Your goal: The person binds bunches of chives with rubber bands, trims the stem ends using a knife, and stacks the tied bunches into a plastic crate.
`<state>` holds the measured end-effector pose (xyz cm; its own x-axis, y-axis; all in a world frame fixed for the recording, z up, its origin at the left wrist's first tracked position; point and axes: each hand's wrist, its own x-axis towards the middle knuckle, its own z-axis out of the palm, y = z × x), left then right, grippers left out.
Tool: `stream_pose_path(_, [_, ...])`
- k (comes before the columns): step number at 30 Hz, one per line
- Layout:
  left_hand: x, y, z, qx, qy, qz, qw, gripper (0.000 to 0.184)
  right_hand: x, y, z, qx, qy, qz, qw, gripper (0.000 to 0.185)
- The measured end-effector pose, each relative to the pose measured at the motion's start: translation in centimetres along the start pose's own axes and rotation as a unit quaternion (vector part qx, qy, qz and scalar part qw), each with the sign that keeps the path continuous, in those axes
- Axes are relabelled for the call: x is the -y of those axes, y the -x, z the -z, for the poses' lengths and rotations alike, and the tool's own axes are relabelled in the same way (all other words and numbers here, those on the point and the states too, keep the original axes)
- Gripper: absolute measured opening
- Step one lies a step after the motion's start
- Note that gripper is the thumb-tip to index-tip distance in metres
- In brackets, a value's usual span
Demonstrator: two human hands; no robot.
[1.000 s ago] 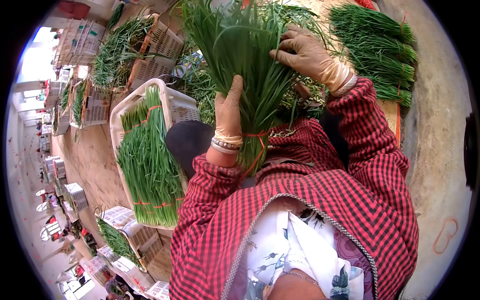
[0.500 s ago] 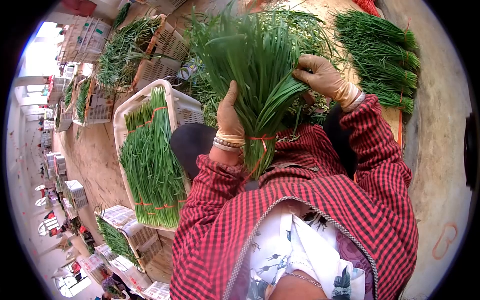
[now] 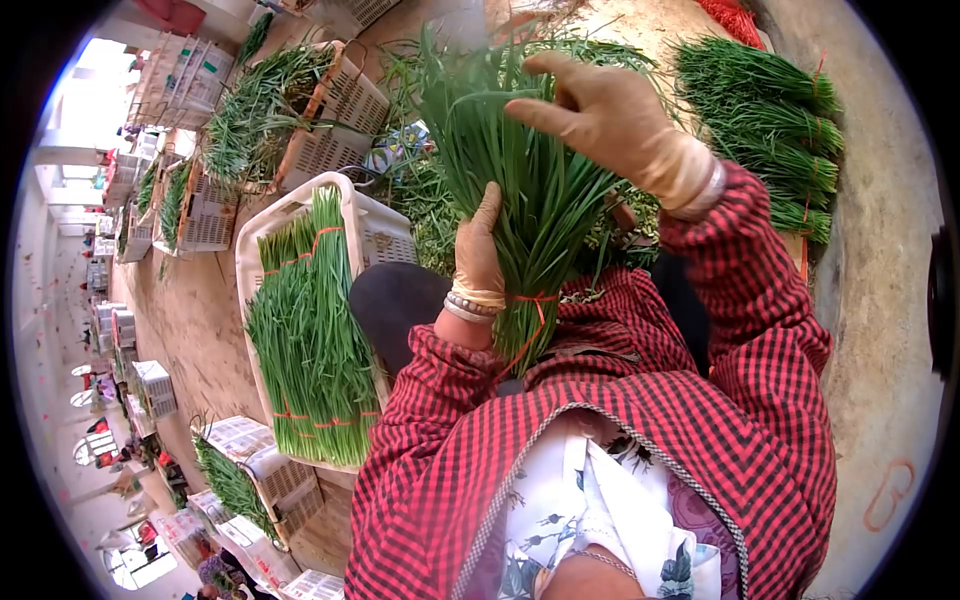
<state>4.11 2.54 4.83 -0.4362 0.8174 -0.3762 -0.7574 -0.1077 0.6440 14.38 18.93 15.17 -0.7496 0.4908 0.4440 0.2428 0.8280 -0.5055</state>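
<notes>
A bunch of garlic chives (image 3: 545, 215) stands upright in front of my body, with a red tie around its lower stems and the leaves fanning out at the top. My left hand (image 3: 479, 250), in a tan glove, is wrapped round the bunch from its left side, thumb pointing up along the leaves. My right hand (image 3: 610, 115), gloved as well, is over the upper right leaves. Its thumb and forefinger are spread apart and nothing is gripped between them. I cannot tell whether the fingertips touch the leaves.
At left is a white basket (image 3: 250, 250) of tied chive bunches. More tied bunches (image 3: 760, 130) lie at the right. Loose leaves (image 3: 425, 215) are scattered behind my bunch. Another crate (image 3: 345, 105) holds loose greens at upper left, and red ties (image 3: 733, 20) lie at the top right.
My right hand has let go of the leaves at the bunch's right edge and moved up and left over the top. My left hand still holds the bunch.
</notes>
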Motion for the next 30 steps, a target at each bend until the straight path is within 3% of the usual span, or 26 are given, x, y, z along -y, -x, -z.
stream_pose_path(2, [-0.2, 0.4, -0.6, -0.006, -0.019, 0.000, 1.000, 0.040, -0.8, -0.6, -1.5, 0.010, 0.059, 0.008, 0.998, 0.032])
stream_pose_path(4, [-0.3, 0.4, -0.5, -0.014, -0.036, 0.000, 0.999, 0.040, -2.3, -1.4, -2.9, 0.022, 0.019, 0.043, 0.999, 0.040])
stream_pose_path(7, [-0.3, 0.2, 0.1, 0.007, -0.007, 0.010, 1.000, 0.041, -5.0, -1.4, -3.2, -0.006, -0.033, 0.040, 0.999, 0.032])
stream_pose_path(8, [-0.2, 0.0, 0.5, 0.017, 0.004, 0.003, 1.000, 0.042, -6.7, -1.3, -4.2, -0.087, -0.149, 0.001, 0.985, 0.030])
stream_pose_path(9, [0.0, 0.0, 0.8, 0.026, 0.015, -0.003, 1.000, 0.042, -7.8, -1.8, -3.1, -0.088, -0.148, -0.019, 0.985, 0.029])
stream_pose_path(10, [-0.3, 0.1, 0.5, 0.034, 0.022, 0.023, 0.999, 0.044, -7.7, -1.9, -1.7, -0.123, -0.136, -0.117, 0.976, 0.033])
stream_pose_path(12, [-0.3, 0.1, 0.9, 0.041, 0.061, 0.054, 0.996, 0.045, -9.1, -2.6, 2.9, -0.031, -0.160, -0.221, 0.962, 0.025])
stream_pose_path(14, [-0.2, -0.2, 1.1, 0.050, 0.101, 0.084, 0.990, 0.045, -8.3, -2.3, 4.9, 0.059, -0.187, -0.261, 0.945, 0.019])
stream_pose_path(15, [-0.2, -0.4, 1.4, 0.057, 0.102, 0.085, 0.989, 0.045, -8.0, -1.8, 3.0, -0.091, -0.067, -0.098, 0.989, 0.024])
stream_pose_path(16, [-0.2, -0.6, 1.6, 0.065, 0.104, 0.087, 0.989, 0.046, -7.3, -1.6, 1.8, -0.234, 0.058, 0.071, 0.968, 0.029])
stream_pose_path(18, [-0.1, -0.7, 1.9, 0.071, 0.093, 0.092, 0.989, 0.046, -6.0, -1.3, 1.2, -0.136, 0.063, 0.180, 0.972, 0.030])
stream_pose_path(19, [-0.2, -0.7, 1.7, 0.076, 0.082, 0.095, 0.989, 0.046, -4.0, -0.3, 0.5, -0.062, 0.073, 0.151, 0.984, 0.027])
stream_pose_path(21, [-0.1, -0.1, 0.3, 0.051, 0.083, 0.070, 0.993, 0.043, -2.6, 0.9, -1.6, -0.027, 0.136, 0.211, 0.968, 0.024])
stream_pose_path(25, [-0.2, 0.1, 0.0, 0.013, 0.058, 0.023, 0.998, 0.041, -2.5, 1.4, -3.8, 0.000, 0.109, 0.226, 0.968, 0.024])
stream_pose_path(28, [-0.1, -0.3, 0.7, 0.055, 0.080, 0.065, 0.993, 0.046, -2.7, 1.6, -4.5, 0.006, 0.154, 0.243, 0.958, 0.017])
stream_pose_path(30, [-0.3, -0.3, 1.0, 0.047, 0.059, 0.062, 0.995, 0.046, -4.1, 1.2, -4.0, 0.017, 0.206, 0.193, 0.959, 0.015])
